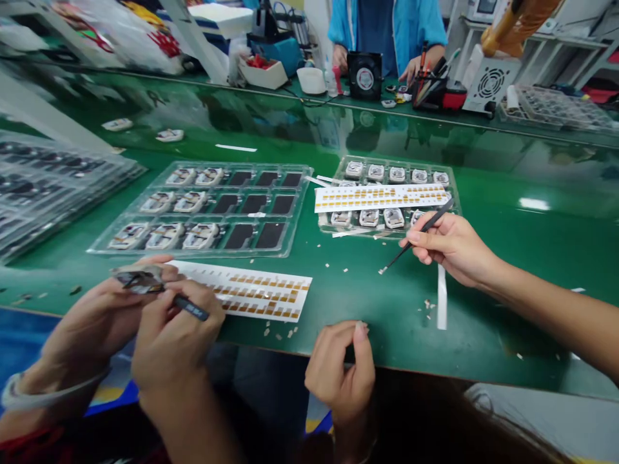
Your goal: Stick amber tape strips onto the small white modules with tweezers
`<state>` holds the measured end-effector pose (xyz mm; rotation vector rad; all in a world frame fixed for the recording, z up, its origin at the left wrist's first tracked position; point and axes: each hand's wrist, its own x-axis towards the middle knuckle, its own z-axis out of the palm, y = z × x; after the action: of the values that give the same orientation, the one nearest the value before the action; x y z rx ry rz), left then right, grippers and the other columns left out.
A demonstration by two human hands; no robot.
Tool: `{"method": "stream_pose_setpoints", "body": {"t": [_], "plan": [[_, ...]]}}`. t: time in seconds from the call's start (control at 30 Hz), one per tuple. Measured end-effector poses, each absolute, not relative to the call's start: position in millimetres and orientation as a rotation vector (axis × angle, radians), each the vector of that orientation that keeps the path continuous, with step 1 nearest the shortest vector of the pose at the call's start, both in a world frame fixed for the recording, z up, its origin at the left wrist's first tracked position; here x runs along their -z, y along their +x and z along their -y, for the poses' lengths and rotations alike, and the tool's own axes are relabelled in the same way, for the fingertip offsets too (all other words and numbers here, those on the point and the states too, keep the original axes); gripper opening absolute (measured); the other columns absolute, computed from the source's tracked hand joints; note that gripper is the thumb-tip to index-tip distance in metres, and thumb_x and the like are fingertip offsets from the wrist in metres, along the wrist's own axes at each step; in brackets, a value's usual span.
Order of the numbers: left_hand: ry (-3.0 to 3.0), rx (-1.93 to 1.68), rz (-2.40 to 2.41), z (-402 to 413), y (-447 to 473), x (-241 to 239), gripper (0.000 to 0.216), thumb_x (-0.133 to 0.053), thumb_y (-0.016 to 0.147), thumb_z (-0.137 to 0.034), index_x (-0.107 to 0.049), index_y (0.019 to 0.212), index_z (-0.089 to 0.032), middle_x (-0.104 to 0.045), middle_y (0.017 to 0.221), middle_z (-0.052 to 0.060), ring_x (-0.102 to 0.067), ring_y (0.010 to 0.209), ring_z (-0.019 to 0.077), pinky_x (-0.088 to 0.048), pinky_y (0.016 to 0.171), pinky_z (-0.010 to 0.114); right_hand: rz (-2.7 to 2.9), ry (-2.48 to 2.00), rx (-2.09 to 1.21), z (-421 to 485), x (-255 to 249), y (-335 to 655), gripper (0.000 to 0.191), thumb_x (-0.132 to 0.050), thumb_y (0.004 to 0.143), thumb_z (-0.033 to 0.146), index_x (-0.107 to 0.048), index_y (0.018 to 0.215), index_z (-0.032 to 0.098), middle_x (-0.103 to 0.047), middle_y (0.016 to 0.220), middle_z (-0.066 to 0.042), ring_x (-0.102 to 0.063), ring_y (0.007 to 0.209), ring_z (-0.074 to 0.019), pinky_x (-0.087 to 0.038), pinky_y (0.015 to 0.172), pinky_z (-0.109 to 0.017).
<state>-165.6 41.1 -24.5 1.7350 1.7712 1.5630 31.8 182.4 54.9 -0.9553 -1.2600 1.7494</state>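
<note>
My left hand [89, 325] is closed around a small grey module [138, 278], held up just over the near table edge. My right hand [174, 345] grips a dark tweezer-like tool [192, 310] whose tip rests against the module. Just to the right lies a white sheet with rows of small orange pieces [261, 293]. Behind it is a clear tray [302, 193], its left pockets filled with similar modules and its right pockets dark.
A co-worker's hand [454, 248] at the right holds black tweezers [425, 227]; their other hand [345, 370] is curled at the table edge. A second tray [454, 174] carries a strip sheet [382, 196]. Stacked trays [48, 187] sit at the left. A person in blue [387, 26] works opposite.
</note>
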Motion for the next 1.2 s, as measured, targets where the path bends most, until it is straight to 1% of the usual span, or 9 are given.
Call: {"method": "stream_pose_setpoints", "body": {"t": [0.07,0.17,0.27,0.37,0.57,0.7,0.87,1.03,1.2], "plan": [[1.801,-1.547,-1.743,-30.2,-124.4,30.7,0.028,-0.056,0.093,-0.044,-0.065,0.099,-0.018,-0.067,0.089,0.005,-0.063,0.078,0.0148,-0.055,0.069,0.031,1.305,-1.043,-1.73,-174.8,-49.7,56.0,0.033,-0.087,0.059,0.035,-0.062,0.067,0.015,-0.069,0.062,-0.003,-0.05,0.043,-0.0056,-0.04,0.04,-0.018],[1.871,-1.54,-1.696,-28.8,-96.1,32.7,0.024,-0.056,0.093,-0.041,-0.066,0.099,-0.019,-0.067,0.089,0.006,-0.062,0.083,0.0183,-0.052,0.075,0.036,1.315,-1.165,-1.679,-164.7,-30.7,86.2,0.035,-0.087,0.059,0.037,-0.062,0.067,0.014,-0.069,0.061,-0.003,-0.05,0.042,-0.0062,-0.04,0.039,-0.019],[2.078,-1.452,-1.672,-38.4,-90.7,28.1,0.015,-0.059,0.091,-0.031,-0.068,0.097,-0.021,-0.069,0.087,0.007,-0.059,0.085,0.0223,-0.046,0.073,0.038,1.304,-1.199,-1.665,-159.9,-14.5,99.2,0.038,-0.087,0.057,0.041,-0.062,0.065,0.014,-0.068,0.059,-0.004,-0.05,0.042,-0.0067,-0.041,0.039,-0.02],[2.3,-1.266,-1.752,-45.8,-87.0,23.1,0.014,-0.058,0.091,-0.022,-0.068,0.1,-0.02,-0.07,0.092,0.005,-0.056,0.083,0.0206,-0.039,0.071,0.036,1.302,-1.178,-1.678,-158.9,-9.6,99.4,0.04,-0.088,0.054,0.043,-0.062,0.064,0.014,-0.067,0.059,-0.003,-0.051,0.041,-0.0071,-0.041,0.039,-0.02],[2.387,-0.921,-1.864,-47.6,-78.7,19.9,0.025,-0.054,0.091,-0.018,-0.064,0.114,-0.023,-0.069,0.102,0.002,-0.052,0.088,0.022,-0.033,0.071,0.037,1.315,-1.17,-1.723,-158.9,-10.2,97.3,0.039,-0.089,0.053,0.037,-0.061,0.066,0.014,-0.059,0.047,0.003,-0.051,0.04,-0.0075,-0.042,0.04,-0.019],[2.434,-0.789,-1.875,-47.9,-79.7,19.5,0.033,-0.055,0.086,-0.012,-0.066,0.112,-0.028,-0.067,0.106,0.003,-0.05,0.089,0.0238,-0.032,0.07,0.037,1.311,-1.17,-1.752,-159.0,-8.0,97.9,0.038,-0.09,0.053,0.034,-0.06,0.067,0.015,-0.059,0.046,0.003,-0.052,0.041,-0.0084,-0.044,0.041,-0.02],[2.468,-0.783,-1.897,-47.4,-80.0,20.9,0.032,-0.055,0.085,-0.011,-0.067,0.11,-0.026,-0.066,0.106,0.005,-0.05,0.089,0.0243,-0.034,0.071,0.038,1.233,-1.159,-1.781,-160.3,-7.3,98.5,0.039,-0.091,0.05,0.033,-0.06,0.066,0.015,-0.061,0.05,0.002,-0.054,0.044,-0.0086,-0.044,0.042,-0.019],[2.456,-0.822,-1.884,-47.3,-79.8,22.9,0.029,-0.053,0.088,-0.013,-0.067,0.11,-0.026,-0.065,0.106,0.005,-0.051,0.091,0.0238,-0.035,0.071,0.037,1.126,-1.107,-1.771,-162.6,-8.1,104.0,0.039,-0.088,0.054,0.037,-0.059,0.066,0.014,-0.067,0.062,-0.003,-0.05,0.044,-0.0061,-0.038,0.04,-0.019],[2.36,-0.987,-1.858,-48.4,-82.6,21.1,0.019,-0.053,0.093,-0.016,-0.066,0.106,-0.02,-0.069,0.098,0.004,-0.054,0.088,0.0202,-0.036,0.071,0.034,0.927,-1.061,-1.829,-162.7,-11.0,106.8,0.037,-0.088,0.055,0.034,-0.059,0.069,0.015,-0.07,0.068,-0.005,-0.048,0.046,-0.0059,-0.033,0.043,-0.02]]}}
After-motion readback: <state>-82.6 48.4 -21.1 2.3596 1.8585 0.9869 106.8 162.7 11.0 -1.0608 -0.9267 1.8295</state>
